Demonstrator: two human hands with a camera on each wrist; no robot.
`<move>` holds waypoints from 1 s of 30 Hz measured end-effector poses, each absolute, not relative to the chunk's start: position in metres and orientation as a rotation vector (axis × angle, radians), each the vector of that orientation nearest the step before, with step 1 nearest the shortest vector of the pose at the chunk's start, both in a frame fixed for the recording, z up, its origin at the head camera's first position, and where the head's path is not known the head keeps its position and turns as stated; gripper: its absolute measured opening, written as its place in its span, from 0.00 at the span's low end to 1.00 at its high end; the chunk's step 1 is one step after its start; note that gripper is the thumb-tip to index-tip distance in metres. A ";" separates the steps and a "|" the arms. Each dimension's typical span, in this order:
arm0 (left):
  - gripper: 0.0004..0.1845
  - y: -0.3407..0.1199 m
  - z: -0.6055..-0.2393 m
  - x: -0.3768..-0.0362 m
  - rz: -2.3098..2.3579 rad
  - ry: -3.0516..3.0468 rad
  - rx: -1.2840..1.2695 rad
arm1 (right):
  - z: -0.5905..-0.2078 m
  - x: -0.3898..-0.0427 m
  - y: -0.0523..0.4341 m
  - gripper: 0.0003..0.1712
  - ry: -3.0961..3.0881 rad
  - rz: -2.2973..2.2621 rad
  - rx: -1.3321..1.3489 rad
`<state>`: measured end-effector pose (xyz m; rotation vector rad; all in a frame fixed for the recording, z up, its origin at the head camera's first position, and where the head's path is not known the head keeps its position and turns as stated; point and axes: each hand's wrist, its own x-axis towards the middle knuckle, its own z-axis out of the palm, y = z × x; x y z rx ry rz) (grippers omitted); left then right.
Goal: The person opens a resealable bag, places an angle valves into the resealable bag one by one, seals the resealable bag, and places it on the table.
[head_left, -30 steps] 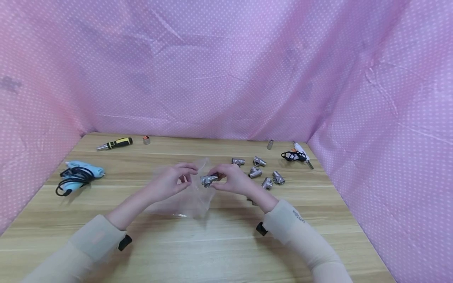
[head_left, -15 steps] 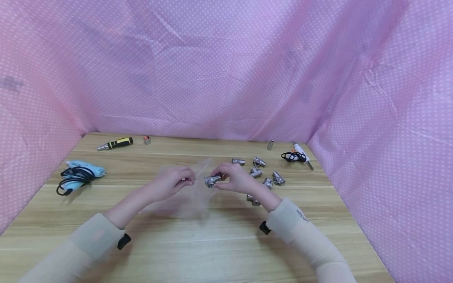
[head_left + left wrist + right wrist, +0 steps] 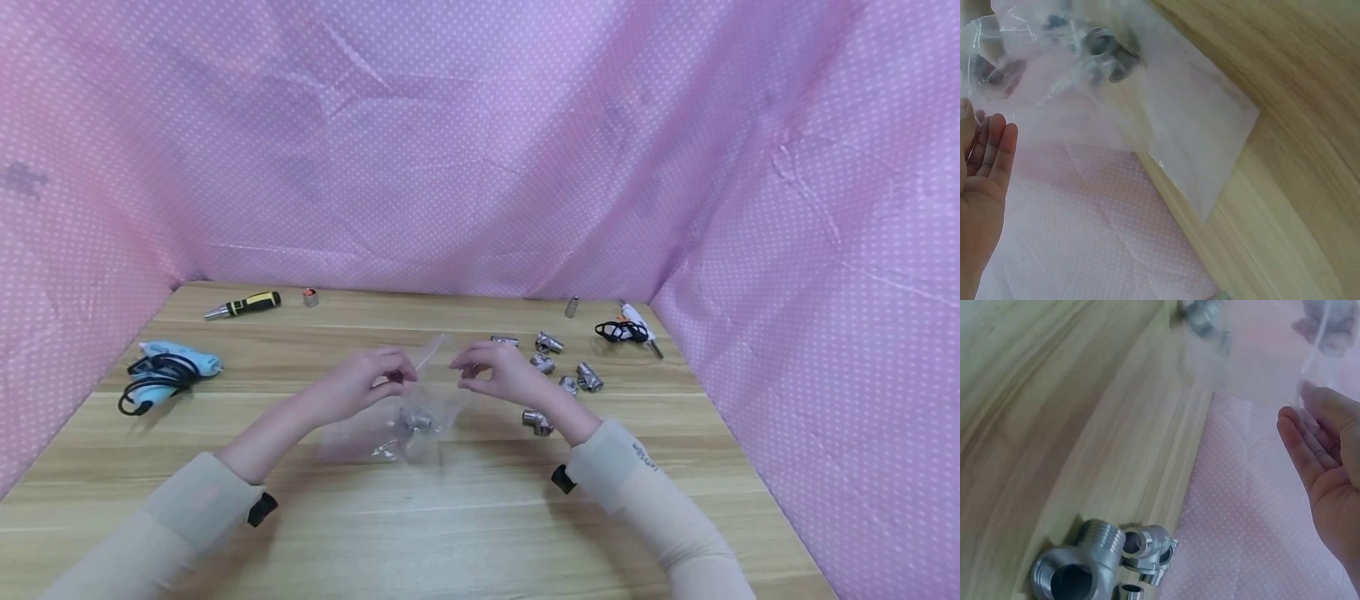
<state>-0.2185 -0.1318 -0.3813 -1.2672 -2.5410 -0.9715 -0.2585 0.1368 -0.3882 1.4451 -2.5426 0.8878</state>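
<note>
Slipping risk: clear plastic bag (image 3: 352,439) | cause: weight, silver tubular metal fitting (image 3: 418,421) inside | left hand (image 3: 363,383): fingers pinching rim | right hand (image 3: 505,375): fingers apart

One piece of print can be made out — small, dark, slanting letters (image 3: 643,456) that seem to read "Letsslim". They stand on the right cuff (image 3: 606,471), behind the fingers of the right hand (image 3: 501,374), past the wrist — too small to be sure of every letter.
</note>
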 end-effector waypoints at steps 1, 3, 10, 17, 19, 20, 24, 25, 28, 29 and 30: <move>0.08 -0.133 -0.381 -0.219 -0.980 -2.552 -1.269 | -0.388 -0.259 0.138 0.15 -2.543 0.891 1.449; 0.09 -0.134 -0.381 -0.219 -0.989 -2.567 -1.272 | -0.388 -0.260 0.139 0.16 -2.544 0.909 1.470; 0.10 -0.133 -0.387 -0.221 -1.001 -2.546 -1.276 | -0.386 -0.256 0.154 0.19 -2.539 0.901 1.475; 0.12 -0.133 -0.390 -0.220 -1.019 -2.511 -1.255 | -0.382 -0.252 0.187 0.21 -2.488 0.898 1.451; 0.13 -0.134 -0.391 -0.220 -1.028 -2.508 -1.248 | -0.383 -0.251 0.198 0.22 -2.524 0.857 1.412; 0.13 -0.135 -0.392 -0.220 -1.033 -2.508 -1.245 | -0.384 -0.251 0.204 0.22 -2.546 0.828 1.391; 0.15 -0.136 -0.393 -0.220 -1.059 -2.506 -1.228 | -0.391 -0.248 0.222 0.24 -2.638 0.694 1.307; 0.15 -0.137 -0.393 -0.220 -1.062 -2.506 -1.222 | -0.394 -0.247 0.226 0.25 -2.656 0.654 1.301; 0.14 -0.138 -0.394 -0.220 -1.061 -2.510 -1.201 | -0.403 -0.244 0.238 0.28 -2.724 0.570 1.286; 0.14 -0.138 -0.395 -0.220 -1.061 -2.513 -1.194 | -0.407 -0.244 0.241 0.28 -2.736 0.539 1.295; 0.14 -0.139 -0.395 -0.220 -1.058 -2.515 -1.188 | -0.410 -0.243 0.245 0.29 -2.757 0.521 1.293</move>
